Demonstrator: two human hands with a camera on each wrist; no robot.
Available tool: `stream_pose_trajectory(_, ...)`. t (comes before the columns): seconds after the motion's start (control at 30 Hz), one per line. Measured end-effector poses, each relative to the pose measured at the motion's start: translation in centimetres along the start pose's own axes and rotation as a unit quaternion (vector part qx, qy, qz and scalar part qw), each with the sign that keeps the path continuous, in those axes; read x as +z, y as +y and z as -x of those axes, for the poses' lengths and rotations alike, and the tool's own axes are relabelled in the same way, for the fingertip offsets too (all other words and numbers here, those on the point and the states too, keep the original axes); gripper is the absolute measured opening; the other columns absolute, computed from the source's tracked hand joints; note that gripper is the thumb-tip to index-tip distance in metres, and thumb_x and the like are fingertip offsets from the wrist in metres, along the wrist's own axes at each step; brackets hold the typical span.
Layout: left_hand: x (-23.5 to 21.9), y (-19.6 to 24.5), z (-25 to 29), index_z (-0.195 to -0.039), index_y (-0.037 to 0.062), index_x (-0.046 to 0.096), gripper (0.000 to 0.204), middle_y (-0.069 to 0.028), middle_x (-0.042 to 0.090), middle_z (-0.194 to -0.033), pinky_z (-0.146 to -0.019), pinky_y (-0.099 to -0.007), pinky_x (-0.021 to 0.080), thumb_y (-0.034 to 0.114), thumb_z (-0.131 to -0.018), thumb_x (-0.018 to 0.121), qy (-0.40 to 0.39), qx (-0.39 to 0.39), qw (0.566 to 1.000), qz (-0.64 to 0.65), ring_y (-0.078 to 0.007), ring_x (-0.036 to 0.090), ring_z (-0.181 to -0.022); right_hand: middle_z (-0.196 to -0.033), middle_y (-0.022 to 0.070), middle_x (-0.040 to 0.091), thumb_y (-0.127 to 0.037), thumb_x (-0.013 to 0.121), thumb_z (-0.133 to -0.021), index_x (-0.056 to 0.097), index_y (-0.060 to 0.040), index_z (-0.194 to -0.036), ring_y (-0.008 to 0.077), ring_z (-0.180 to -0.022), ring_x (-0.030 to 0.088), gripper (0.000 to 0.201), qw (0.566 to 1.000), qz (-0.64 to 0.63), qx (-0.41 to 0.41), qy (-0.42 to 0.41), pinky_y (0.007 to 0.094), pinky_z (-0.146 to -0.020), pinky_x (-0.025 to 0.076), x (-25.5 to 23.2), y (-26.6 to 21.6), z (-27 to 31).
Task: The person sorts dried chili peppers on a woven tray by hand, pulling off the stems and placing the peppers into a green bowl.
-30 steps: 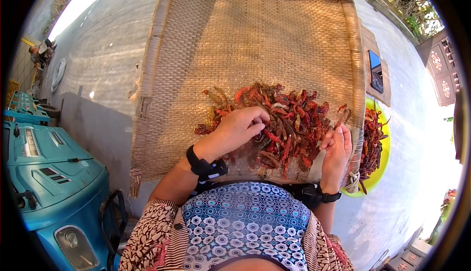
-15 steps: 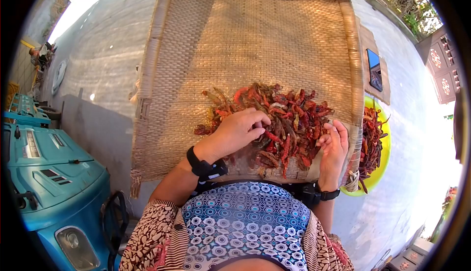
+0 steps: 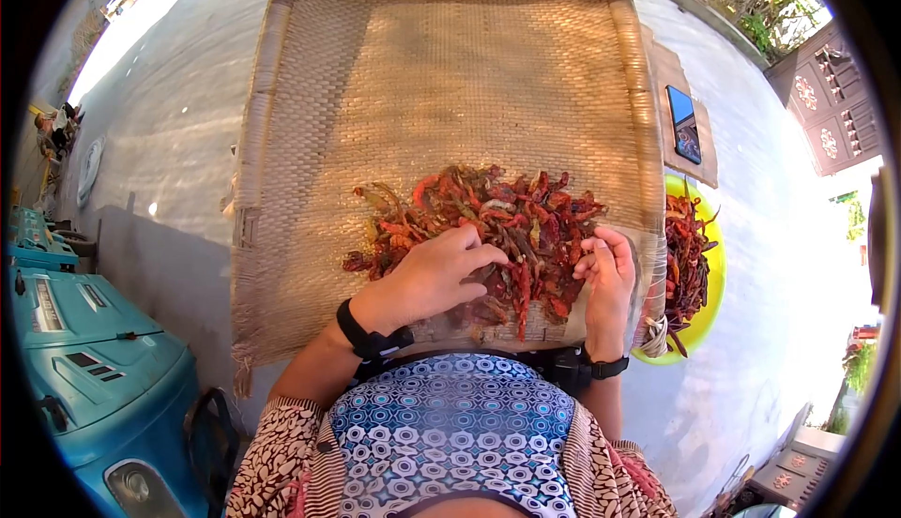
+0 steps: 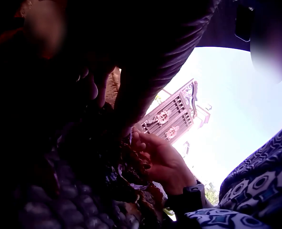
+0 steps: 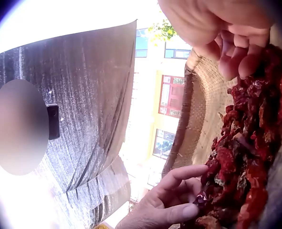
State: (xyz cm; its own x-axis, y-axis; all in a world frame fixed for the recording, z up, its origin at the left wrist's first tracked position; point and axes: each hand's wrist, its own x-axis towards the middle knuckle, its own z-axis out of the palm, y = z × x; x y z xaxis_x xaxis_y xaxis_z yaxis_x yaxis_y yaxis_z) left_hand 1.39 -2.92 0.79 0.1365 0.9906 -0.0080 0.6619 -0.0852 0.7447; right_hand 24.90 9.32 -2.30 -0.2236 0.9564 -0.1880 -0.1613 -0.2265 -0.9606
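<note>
Dried red and brown chilies [image 3: 540, 222] lie heaped on a woven tray [image 3: 450, 86], near its front edge. Over the heap's left part the left hand [image 3: 422, 279] rests palm down, thumb and index finger spread apart; in the right wrist view this hand [image 5: 172, 198] touches the chilies [image 5: 231, 162]. At the heap's right side the right hand [image 3: 605, 283] is raised with loosely bent fingers and no chili visible in it. The right wrist view shows its fingers [image 5: 241, 52] just above the chilies. The left wrist view is mostly dark, with the right hand [image 4: 165, 160] beyond the heap.
Right of the tray stands a yellow-green basin [image 3: 715, 279] holding more chilies [image 3: 685, 265]. A phone [image 3: 684, 124] lies on cardboard [image 3: 709, 157] above it. At the lower left is a blue vehicle [image 3: 103, 377]; a person [image 3: 58, 129] is far off at the left edge.
The left thumb and index finger have moved apart. The right hand came inward from the tray's right edge; the chili at its fingertips one second ago is gone from them. The head view has shifted.
</note>
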Motion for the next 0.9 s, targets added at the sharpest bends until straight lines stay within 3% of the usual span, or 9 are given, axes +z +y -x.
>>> stream_pose_trajectory(0.13, 0.3, 0.2, -0.1, -0.122, 0.0159, 0.058, 0.045, -0.0066, 0.052, -0.094, -0.076, -0.0352, 0.051, 0.015, -0.080, 0.072, 0.039, 0.028, 0.996, -0.074, -0.0249, 0.058, -0.088, -0.091, 0.0040, 0.064, -0.011, 0.054, -0.098, 0.058, -0.0061, -0.110, 0.0083, -0.064, 0.057, 0.014, 1.000, 0.006, -0.005, -0.008, 0.0217, -0.059, 0.047, -0.2, 0.0, 0.1)
stream_pose_trajectory(0.23, 0.8, -0.2, -0.2, -0.123, 0.0144, 0.057, 0.044, -0.0049, 0.054, -0.092, -0.068, -0.0309, 0.051, 0.012, -0.081, 0.071, 0.090, 0.030, 0.995, -0.024, -0.0200, 0.059, -0.079, -0.090, 0.0037, 0.065, -0.011, 0.053, -0.098, 0.058, -0.0059, -0.110, 0.0078, -0.065, 0.057, 0.014, 0.999, 0.027, -0.013, -0.026, 0.0215, -0.060, 0.047, -0.1, -0.1, 0.5)
stream_pose_trajectory(0.33, -0.4, 1.1, -0.2, -0.121, 0.0130, 0.056, 0.041, -0.0060, 0.058, -0.091, -0.069, -0.0328, 0.051, 0.012, -0.082, 0.069, 0.092, -0.044, 0.993, 0.059, -0.0221, 0.062, -0.082, -0.089, 0.0031, 0.064, -0.012, 0.054, -0.098, 0.058, -0.0054, -0.110, 0.0069, -0.066, 0.056, 0.014, 0.995, 0.069, -0.034, -0.059, 0.0212, -0.062, 0.046, 0.1, -0.4, 0.9)
stream_pose_trajectory(0.43, -1.3, 1.6, -0.3, -0.117, 0.0116, 0.059, 0.037, -0.0043, 0.060, -0.091, -0.071, -0.0312, 0.052, 0.013, -0.083, 0.069, 0.064, -0.107, 0.978, 0.167, -0.0190, 0.062, -0.081, -0.089, 0.0026, 0.064, -0.013, 0.055, -0.098, 0.058, -0.0048, -0.111, 0.0060, -0.067, 0.055, 0.016, 0.989, 0.102, -0.039, -0.100, 0.0209, -0.063, 0.046, 1.3, -1.6, 1.8)
stream_pose_trajectory(0.63, -0.6, 1.4, -0.4, -0.114, 0.0093, 0.061, 0.032, -0.0042, 0.060, -0.091, -0.072, -0.0289, 0.052, 0.012, -0.083, 0.070, 0.051, -0.028, 0.991, 0.117, -0.0160, 0.062, -0.081, -0.088, 0.0036, 0.063, -0.017, 0.058, -0.097, 0.055, -0.0020, -0.117, 0.0081, -0.070, 0.055, 0.025, 0.959, 0.159, -0.022, -0.234, 0.0207, -0.064, 0.045, 3.3, -2.3, 2.5)
stream_pose_trajectory(0.73, 0.1, 1.1, -0.5, -0.113, 0.0091, 0.062, 0.031, 0.0009, 0.059, -0.087, -0.059, -0.0221, 0.045, 0.006, -0.084, 0.070, 0.094, -0.032, 0.970, 0.220, -0.0068, 0.055, -0.069, -0.089, 0.0031, 0.064, -0.015, 0.059, -0.097, 0.056, -0.0019, -0.116, 0.0072, -0.071, 0.055, 0.023, 0.938, 0.177, -0.004, -0.299, 0.0208, -0.064, 0.045, 3.8, -1.9, 2.6)
stream_pose_trajectory(0.9, -0.4, 0.9, -0.3, -0.115, 0.0093, 0.062, 0.033, 0.0012, 0.060, -0.089, -0.060, -0.0214, 0.044, 0.005, -0.084, 0.071, 0.097, -0.029, 0.971, 0.216, -0.0060, 0.055, -0.071, -0.080, -0.0010, 0.061, -0.021, 0.063, -0.095, 0.060, -0.0016, -0.106, 0.0053, -0.067, 0.056, 0.023, 0.933, 0.183, -0.001, -0.309, 0.0211, -0.056, 0.047, 4.3, -1.6, 3.1)
